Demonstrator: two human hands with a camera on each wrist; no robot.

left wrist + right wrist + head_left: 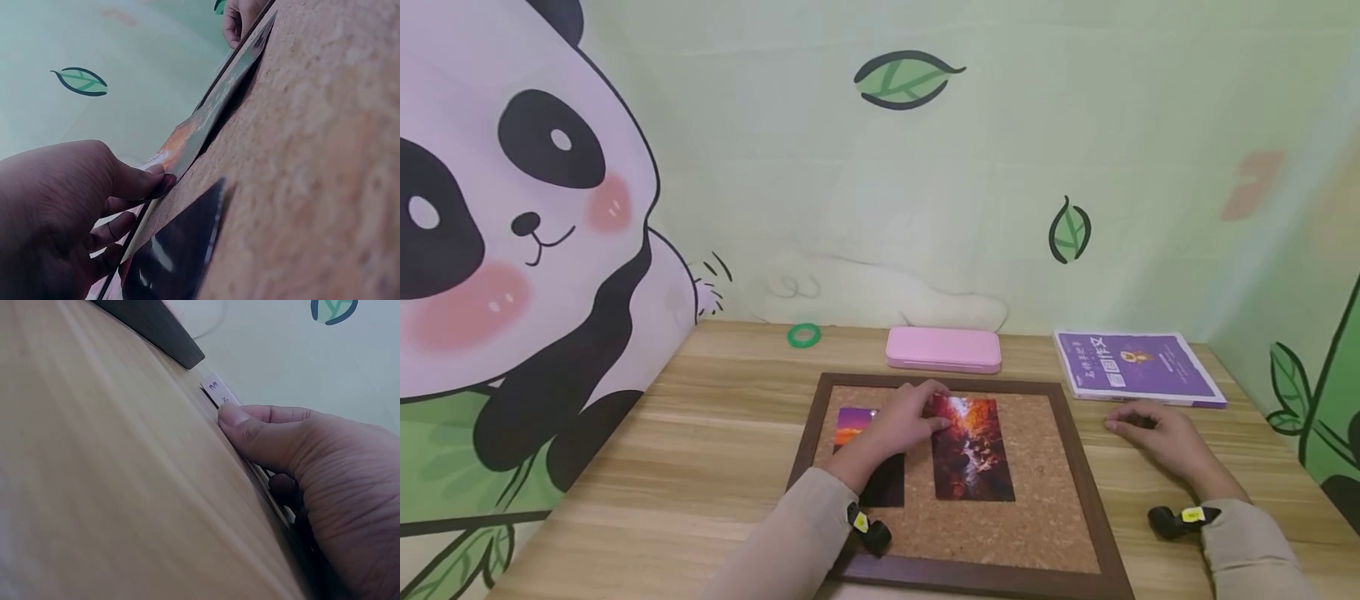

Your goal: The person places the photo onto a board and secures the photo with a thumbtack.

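Corkboard [1045, 525] on counter [625, 500], bearing red photo [973, 458] and, to its left, sunset photo [852, 423], partly hidden. Red photo's upper left corner pinched in left grip [906, 421]. Right grip [1161, 437] near book [1157, 362], loosely curled, nothing visibly held. Pink case [943, 348] behind corkboard.

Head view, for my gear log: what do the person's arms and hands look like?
The left sleeve and right sleeve are beige; the left hand and right hand are bare. Each wrist bears a small black device with a yellow label.
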